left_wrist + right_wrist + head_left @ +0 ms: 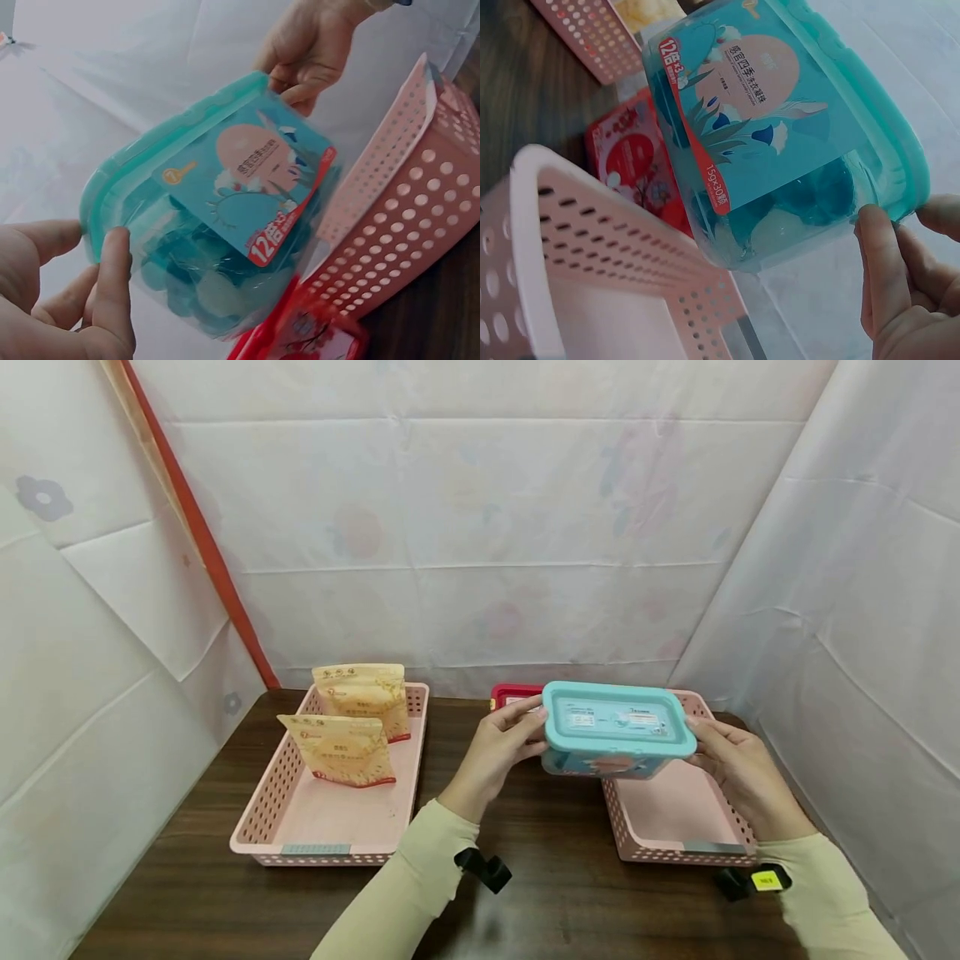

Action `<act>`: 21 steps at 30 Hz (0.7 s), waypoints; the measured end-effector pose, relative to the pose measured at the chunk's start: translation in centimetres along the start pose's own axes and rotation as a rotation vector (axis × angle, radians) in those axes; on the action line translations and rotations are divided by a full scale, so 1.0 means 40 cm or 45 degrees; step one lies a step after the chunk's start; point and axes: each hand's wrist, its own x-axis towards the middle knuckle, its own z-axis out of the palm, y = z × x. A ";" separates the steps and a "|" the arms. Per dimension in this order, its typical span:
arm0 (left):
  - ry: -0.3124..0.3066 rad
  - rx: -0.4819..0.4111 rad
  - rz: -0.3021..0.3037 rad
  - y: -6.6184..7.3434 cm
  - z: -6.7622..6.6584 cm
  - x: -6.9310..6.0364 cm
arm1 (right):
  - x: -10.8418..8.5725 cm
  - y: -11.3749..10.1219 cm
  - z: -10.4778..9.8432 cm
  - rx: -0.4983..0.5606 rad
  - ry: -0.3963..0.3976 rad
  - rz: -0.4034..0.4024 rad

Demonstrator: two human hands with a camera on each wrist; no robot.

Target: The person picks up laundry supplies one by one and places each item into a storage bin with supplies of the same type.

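A clear tub of laundry pods with a turquoise lid is held up above the table, lid facing upward. My left hand pinches its left end by the lid rim. At the opposite end, my right hand grips the lid edge between thumb and fingers. Blue and white pods and a blue printed label show through the tub's side in the wrist views. Partly hidden behind the tub is a red box, whose printed front appears in the right wrist view.
On the left, a pink perforated basket holds two yellow pouches standing up. Another pink basket sits at the right, partly beneath the raised tub. White cloth walls enclose the dark wooden table.
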 end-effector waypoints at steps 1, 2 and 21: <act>0.000 -0.003 -0.003 -0.003 0.006 0.004 | -0.001 0.000 -0.006 0.000 0.005 -0.005; -0.001 -0.005 -0.005 -0.006 0.012 0.008 | -0.001 -0.001 -0.013 0.006 0.010 -0.011; -0.055 -0.071 -0.057 -0.047 0.101 0.051 | -0.019 -0.004 -0.108 0.089 0.132 0.021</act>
